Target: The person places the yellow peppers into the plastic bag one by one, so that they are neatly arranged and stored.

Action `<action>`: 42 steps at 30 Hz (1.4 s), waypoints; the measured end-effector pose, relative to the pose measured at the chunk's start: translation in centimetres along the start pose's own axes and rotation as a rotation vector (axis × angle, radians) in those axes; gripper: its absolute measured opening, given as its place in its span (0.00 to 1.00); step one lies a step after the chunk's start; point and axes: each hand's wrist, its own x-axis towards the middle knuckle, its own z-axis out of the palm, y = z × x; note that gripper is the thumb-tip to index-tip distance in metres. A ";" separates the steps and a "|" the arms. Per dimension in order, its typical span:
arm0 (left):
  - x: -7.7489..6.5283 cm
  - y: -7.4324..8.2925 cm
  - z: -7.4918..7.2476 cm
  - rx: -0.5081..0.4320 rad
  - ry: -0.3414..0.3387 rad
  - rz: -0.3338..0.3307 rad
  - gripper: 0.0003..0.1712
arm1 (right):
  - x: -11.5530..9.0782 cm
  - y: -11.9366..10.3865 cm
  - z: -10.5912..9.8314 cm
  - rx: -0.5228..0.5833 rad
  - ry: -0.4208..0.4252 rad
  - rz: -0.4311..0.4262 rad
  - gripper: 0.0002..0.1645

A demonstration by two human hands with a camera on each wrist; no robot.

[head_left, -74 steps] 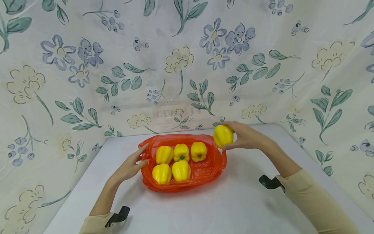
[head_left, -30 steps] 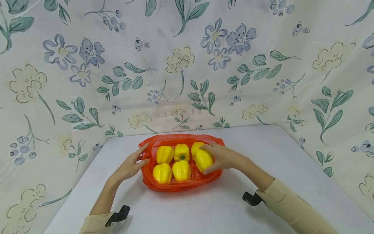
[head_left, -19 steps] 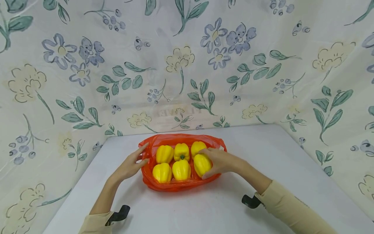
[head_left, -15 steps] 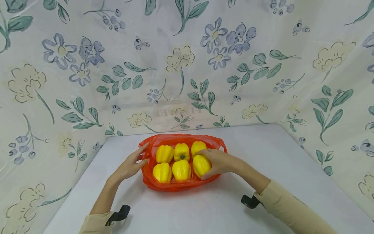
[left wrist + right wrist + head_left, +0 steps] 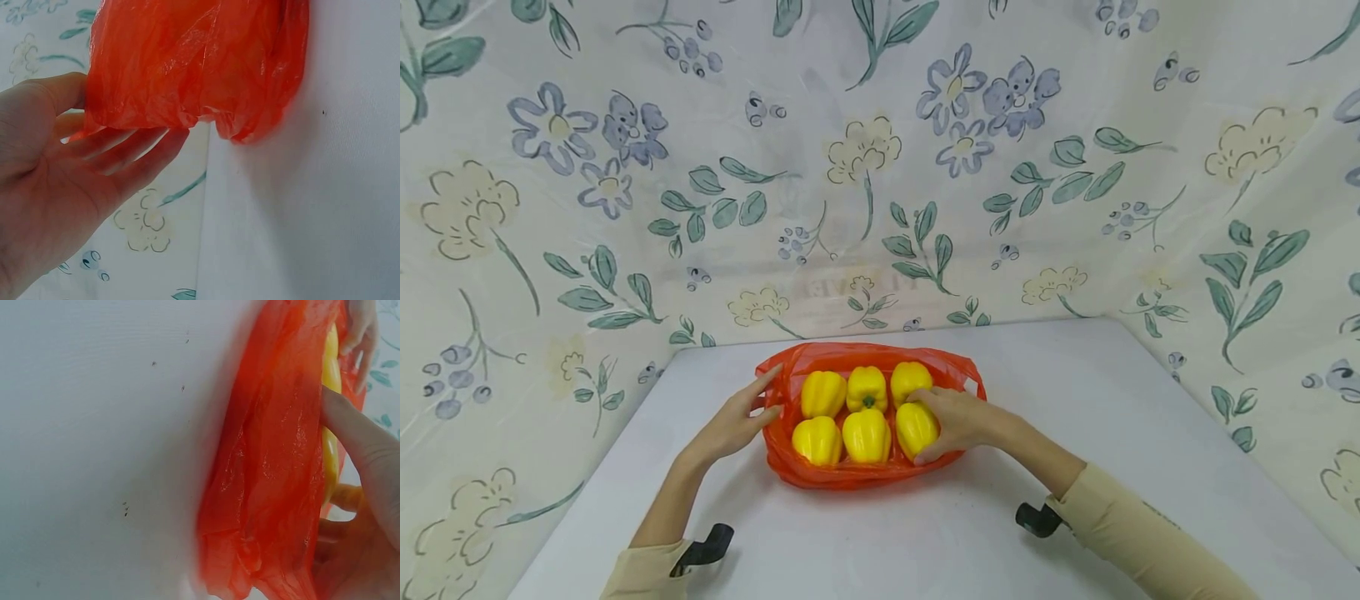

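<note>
An open red plastic bag [image 5: 880, 478] holds several yellow bell peppers [image 5: 867, 435], arranged in two rows. My right hand [image 5: 964, 419] reaches in from the right and grips the front-right bell pepper [image 5: 916, 430], thumb at its near side and fingers behind it. From the right wrist, the bag's front wall [image 5: 269, 456] covers most of that pepper. At the bag's left side, my left hand [image 5: 730, 427] has its fingers spread and fairly straight against the red plastic. The left wrist view shows these fingers [image 5: 140, 165] along the bag's edge, some tips hidden.
The bag stands on a white table [image 5: 880, 550], near its back edge. A floral curtain [image 5: 737, 125] hangs behind and at both sides. Black wrist mounts [image 5: 1037, 519] stick out from both sleeves. A small white patch [image 5: 971, 387] shows on the bag's right rim.
My right hand has carried the bell pepper from above the bag's right rim down into the front-right spot, shifting it slightly left and lower. My left hand has stayed in place.
</note>
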 end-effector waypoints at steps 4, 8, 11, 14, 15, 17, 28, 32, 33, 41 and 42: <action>0.0 -0.3 0.0 0.006 0.000 -0.004 0.39 | 0.2 0.0 0.2 0.002 0.003 0.002 0.52; -0.1 -0.6 0.0 -0.003 -0.002 -0.004 0.39 | 0.1 -0.1 0.3 0.005 -0.005 0.001 0.52; -0.3 -0.6 0.1 -0.012 -0.003 0.000 0.39 | 0.1 -0.2 0.3 -0.002 -0.013 0.004 0.53; -0.3 -0.4 0.0 -0.021 -0.003 0.010 0.39 | -0.1 -0.2 0.2 -0.013 -0.012 0.008 0.54; -0.3 -0.3 0.0 -0.025 -0.002 0.012 0.39 | -0.1 -0.2 0.1 -0.015 -0.010 0.008 0.55; -0.3 -0.1 0.0 -0.031 0.001 0.014 0.39 | -0.2 -0.2 0.0 -0.009 -0.006 0.007 0.56; -0.3 -0.1 0.1 -0.033 0.002 0.003 0.41 | -1.9 0.1 -2.4 0.043 0.054 -0.042 0.58; -0.4 -0.2 0.0 -0.033 -0.007 -0.001 0.41 | -2.8 0.9 -3.8 0.079 0.124 -0.085 0.55; -0.5 -0.2 0.0 -0.030 -0.006 0.001 0.41 | -3.0 1.1 -4.2 0.090 0.144 -0.094 0.54; -0.5 -0.2 -0.2 -0.024 0.017 0.028 0.44 | -4.9 4.3 -6.6 0.100 0.318 -0.083 0.48; -0.5 -0.2 -0.2 -0.025 0.019 0.026 0.44 | -5.2 4.8 -6.8 0.093 0.334 -0.068 0.48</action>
